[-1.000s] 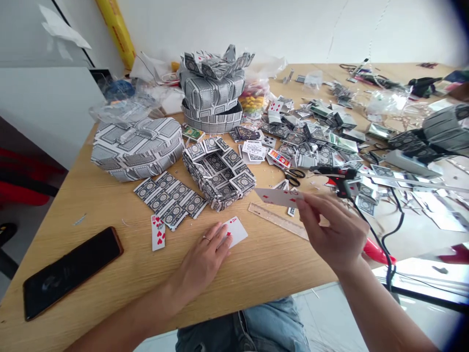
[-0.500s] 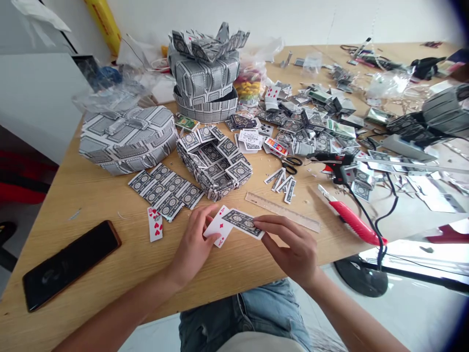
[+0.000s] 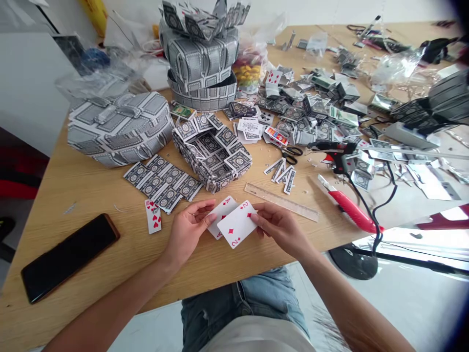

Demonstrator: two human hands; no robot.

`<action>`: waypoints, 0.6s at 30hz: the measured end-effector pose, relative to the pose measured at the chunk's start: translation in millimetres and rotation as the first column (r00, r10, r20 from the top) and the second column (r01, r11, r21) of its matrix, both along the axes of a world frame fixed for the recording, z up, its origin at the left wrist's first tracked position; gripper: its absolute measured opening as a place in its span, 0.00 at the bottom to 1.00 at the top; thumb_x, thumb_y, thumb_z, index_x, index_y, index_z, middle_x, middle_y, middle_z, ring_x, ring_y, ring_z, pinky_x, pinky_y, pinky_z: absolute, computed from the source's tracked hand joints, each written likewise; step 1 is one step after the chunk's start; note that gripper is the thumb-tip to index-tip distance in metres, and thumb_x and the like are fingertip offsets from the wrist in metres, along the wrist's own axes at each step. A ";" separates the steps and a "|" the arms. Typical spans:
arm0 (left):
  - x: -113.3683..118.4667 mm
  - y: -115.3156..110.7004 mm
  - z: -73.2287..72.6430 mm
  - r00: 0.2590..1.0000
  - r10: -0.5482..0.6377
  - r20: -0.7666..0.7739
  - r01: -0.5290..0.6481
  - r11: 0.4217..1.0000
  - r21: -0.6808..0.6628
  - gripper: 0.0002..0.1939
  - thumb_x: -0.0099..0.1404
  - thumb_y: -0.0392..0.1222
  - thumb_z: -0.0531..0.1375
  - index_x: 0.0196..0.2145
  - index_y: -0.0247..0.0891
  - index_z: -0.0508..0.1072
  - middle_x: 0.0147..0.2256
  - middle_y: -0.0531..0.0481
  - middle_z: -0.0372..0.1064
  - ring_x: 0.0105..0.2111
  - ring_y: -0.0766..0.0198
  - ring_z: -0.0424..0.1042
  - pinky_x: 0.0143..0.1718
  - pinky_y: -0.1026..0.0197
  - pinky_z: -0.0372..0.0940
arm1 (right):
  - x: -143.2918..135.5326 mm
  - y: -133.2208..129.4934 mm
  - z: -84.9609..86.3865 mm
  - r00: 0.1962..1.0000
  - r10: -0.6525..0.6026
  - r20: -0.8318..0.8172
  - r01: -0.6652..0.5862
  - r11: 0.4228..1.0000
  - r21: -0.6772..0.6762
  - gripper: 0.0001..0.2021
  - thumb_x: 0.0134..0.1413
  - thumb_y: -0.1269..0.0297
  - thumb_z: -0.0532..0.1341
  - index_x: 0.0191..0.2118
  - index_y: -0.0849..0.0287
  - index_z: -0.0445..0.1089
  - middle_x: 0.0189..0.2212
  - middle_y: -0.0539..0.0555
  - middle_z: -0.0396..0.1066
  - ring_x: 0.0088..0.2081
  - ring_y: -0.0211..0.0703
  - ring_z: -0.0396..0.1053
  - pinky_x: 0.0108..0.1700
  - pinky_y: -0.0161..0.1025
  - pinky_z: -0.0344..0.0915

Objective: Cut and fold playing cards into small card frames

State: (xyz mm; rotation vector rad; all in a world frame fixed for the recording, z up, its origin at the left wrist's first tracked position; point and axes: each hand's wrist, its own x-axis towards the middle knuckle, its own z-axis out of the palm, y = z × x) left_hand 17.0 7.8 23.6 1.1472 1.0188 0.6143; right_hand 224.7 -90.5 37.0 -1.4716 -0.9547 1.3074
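Note:
Pinched in my left hand [image 3: 188, 230] is the ace of diamonds [image 3: 221, 211], face up, partly covered by another card. My right hand [image 3: 276, 225] grips the two of diamonds [image 3: 237, 226], face toward me, overlapping the ace's right side. Both cards are just above the table's front edge. Beyond them sits a heart-shaped open box [image 3: 238, 168] woven from folded cards. To its left lies a flat panel of joined cards [image 3: 164, 183], backs up. A cut ten of hearts [image 3: 153, 217] lies beside my left hand.
A clear ruler [image 3: 282, 201], scissors [image 3: 291, 155], card strips [image 3: 280, 172], a red utility knife [image 3: 348, 208] and a glue gun [image 3: 335, 151] lie at right. Left are a phone [image 3: 69, 256] and a woven lidded box [image 3: 120, 127]. Stacked woven boxes [image 3: 200, 58] and a card heap [image 3: 308, 107] stand behind.
My right hand has turned its card from back up to face up, showing the two of diamonds. It now overlaps the ace. The view has shifted slightly.

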 end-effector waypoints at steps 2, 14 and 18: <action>-0.3 -0.1 0.0 1.000 0.014 -0.003 -0.014 1.000 0.007 0.25 0.54 0.51 0.70 0.46 0.36 0.76 0.46 0.42 0.76 0.44 0.55 0.75 0.47 0.53 0.72 | 2.2 -0.8 -6.1 0.998 0.027 0.054 -0.026 1.000 -0.010 0.20 0.57 0.48 0.62 0.45 0.59 0.72 0.22 0.48 0.67 0.23 0.35 0.64 0.25 0.34 0.63; 0.7 2.1 -2.3 0.998 0.065 0.008 -0.066 0.995 0.079 0.19 0.54 0.48 0.69 0.41 0.35 0.77 0.38 0.46 0.77 0.38 0.61 0.75 0.41 0.60 0.71 | 6.9 9.3 -4.1 0.549 -0.081 0.832 -0.112 0.979 0.169 0.13 0.64 0.58 0.56 0.47 0.55 0.75 0.43 0.59 0.74 0.44 0.49 0.71 0.39 0.43 0.69; -0.8 2.1 -2.1 0.997 0.079 0.006 -0.079 0.990 0.115 0.16 0.57 0.46 0.68 0.42 0.36 0.77 0.39 0.47 0.76 0.39 0.61 0.74 0.42 0.61 0.70 | -9.3 21.9 0.0 0.649 -0.018 0.761 -0.159 0.975 0.158 0.13 0.65 0.58 0.57 0.49 0.58 0.73 0.42 0.57 0.73 0.40 0.45 0.71 0.40 0.41 0.69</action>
